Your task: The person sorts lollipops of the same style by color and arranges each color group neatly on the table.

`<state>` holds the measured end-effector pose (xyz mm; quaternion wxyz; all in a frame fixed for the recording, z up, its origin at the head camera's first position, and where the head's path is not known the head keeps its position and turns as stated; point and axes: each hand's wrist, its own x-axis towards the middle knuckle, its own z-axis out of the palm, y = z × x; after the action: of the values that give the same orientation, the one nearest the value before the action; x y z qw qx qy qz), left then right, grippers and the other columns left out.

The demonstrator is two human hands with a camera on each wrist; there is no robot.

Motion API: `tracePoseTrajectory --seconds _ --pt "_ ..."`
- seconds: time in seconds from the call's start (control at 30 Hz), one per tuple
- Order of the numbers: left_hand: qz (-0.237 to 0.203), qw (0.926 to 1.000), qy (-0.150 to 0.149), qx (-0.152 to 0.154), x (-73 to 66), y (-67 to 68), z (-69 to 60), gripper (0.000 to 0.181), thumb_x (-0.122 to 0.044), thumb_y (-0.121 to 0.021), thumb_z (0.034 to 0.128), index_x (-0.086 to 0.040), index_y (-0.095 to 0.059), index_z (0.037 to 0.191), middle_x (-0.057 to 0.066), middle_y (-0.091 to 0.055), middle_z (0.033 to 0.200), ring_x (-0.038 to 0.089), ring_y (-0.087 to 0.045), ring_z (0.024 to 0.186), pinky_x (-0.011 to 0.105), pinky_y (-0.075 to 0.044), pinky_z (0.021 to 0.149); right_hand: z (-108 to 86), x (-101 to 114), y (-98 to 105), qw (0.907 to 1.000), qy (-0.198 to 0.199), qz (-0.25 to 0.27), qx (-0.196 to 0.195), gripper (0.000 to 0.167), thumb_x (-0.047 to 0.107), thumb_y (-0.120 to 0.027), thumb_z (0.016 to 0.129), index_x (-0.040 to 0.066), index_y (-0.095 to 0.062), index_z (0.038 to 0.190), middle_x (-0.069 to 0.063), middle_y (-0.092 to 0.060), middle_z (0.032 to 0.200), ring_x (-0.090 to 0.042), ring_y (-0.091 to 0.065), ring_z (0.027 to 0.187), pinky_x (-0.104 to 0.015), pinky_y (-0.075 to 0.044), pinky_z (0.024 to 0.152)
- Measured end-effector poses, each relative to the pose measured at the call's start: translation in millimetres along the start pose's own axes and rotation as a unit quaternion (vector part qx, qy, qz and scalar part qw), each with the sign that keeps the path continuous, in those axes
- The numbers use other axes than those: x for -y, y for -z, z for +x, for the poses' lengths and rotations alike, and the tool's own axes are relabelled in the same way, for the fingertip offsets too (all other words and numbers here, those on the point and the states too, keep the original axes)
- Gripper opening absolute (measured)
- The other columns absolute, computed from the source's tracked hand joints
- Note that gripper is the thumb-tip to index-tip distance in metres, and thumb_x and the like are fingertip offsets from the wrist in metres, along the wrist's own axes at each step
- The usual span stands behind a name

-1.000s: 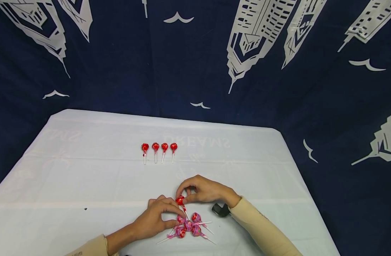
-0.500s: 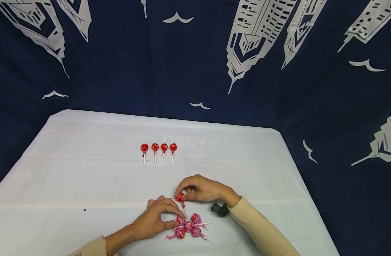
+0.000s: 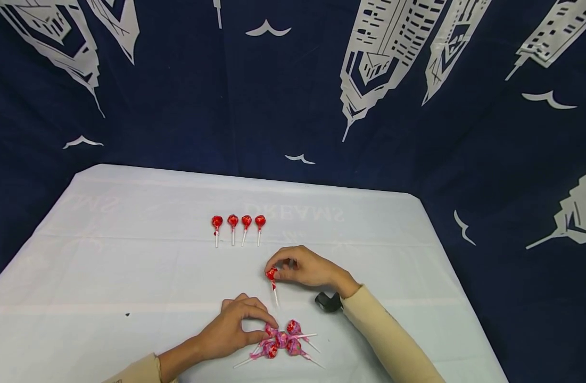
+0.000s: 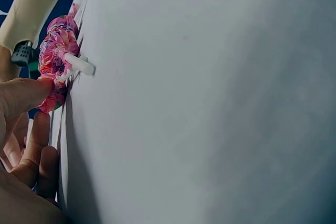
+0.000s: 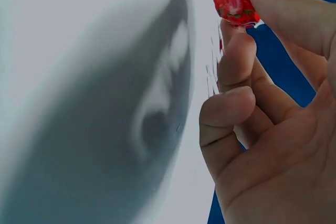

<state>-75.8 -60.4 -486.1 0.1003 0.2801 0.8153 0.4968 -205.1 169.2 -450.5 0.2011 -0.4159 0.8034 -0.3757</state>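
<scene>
red lollipop in right hand has moved away from pink lollipops.

I see one red-wrapped lollipop, its white stick pointing back toward a heap of pink-wrapped lollipops, which touch one another, white sticks splayed in different directions. Beyond, I see four red lollipops lying side by side, slightly apart, sticks nearest.

Five red lollipops, five pink lollipops, two hands.
</scene>
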Motion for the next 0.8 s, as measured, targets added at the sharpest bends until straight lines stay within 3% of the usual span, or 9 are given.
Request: tracePoseTrajectory --seconds 0.23,0.47,0.7,0.8 --pt "0.002 1.0000 0.002 0.001 0.5 -0.2 0.0 0.021 -0.025 -0.080 0.0854 -0.033 -0.077 0.104 -0.024 -0.066 0.101 0.000 -0.049 0.096 0.040 -0.025 0.083 5.8 -9.7 6.8 0.9992 -0.022 -0.002 -0.033 0.020 0.017 -0.072 0.094 0.023 -0.073 0.113 0.007 -0.066 0.095 -0.008 -0.049 0.072 -0.022 -0.044 0.069" --pt "0.001 1.0000 0.006 0.001 -0.5 0.6 0.6 0.022 -0.024 -0.080 0.0851 -0.034 -0.077 0.105 -0.025 -0.066 0.102 0.000 -0.050 0.097 0.040 -0.025 0.083 13.6 -23.2 14.2 0.9966 -0.048 0.009 -0.066 0.021 0.013 -0.070 0.095 0.021 -0.073 0.114 0.005 -0.069 0.106 -0.013 -0.052 0.079 -0.025 -0.045 0.072" --pt "-0.001 1.0000 0.010 0.002 -0.6 0.5 0.8 0.020 -0.026 -0.079 0.0858 -0.033 -0.077 0.105 -0.024 -0.066 0.102 0.000 -0.049 0.097 0.040 -0.025 0.083 22.6 -33.8 20.0 0.9924 -0.080 0.008 -0.093 0.022 0.012 -0.070 0.094 0.023 -0.073 0.113 -0.001 -0.062 0.085 -0.011 -0.045 0.063 -0.023 -0.039 0.062" --pt "0.000 0.9999 0.011 0.002 0.1 0.3 0.7 0.020 -0.027 -0.079 0.0859 -0.033 -0.077 0.105 -0.024 -0.066 0.102 0.000 -0.049 0.097 0.040 -0.025 0.083 27.0 -37.5 22.3 0.9915 -0.081 0.007 -0.102 0.021 0.012 -0.069 0.094 0.022 -0.073 0.112 -0.001 -0.063 0.085 -0.010 -0.044 0.060 -0.023 -0.038 0.062"
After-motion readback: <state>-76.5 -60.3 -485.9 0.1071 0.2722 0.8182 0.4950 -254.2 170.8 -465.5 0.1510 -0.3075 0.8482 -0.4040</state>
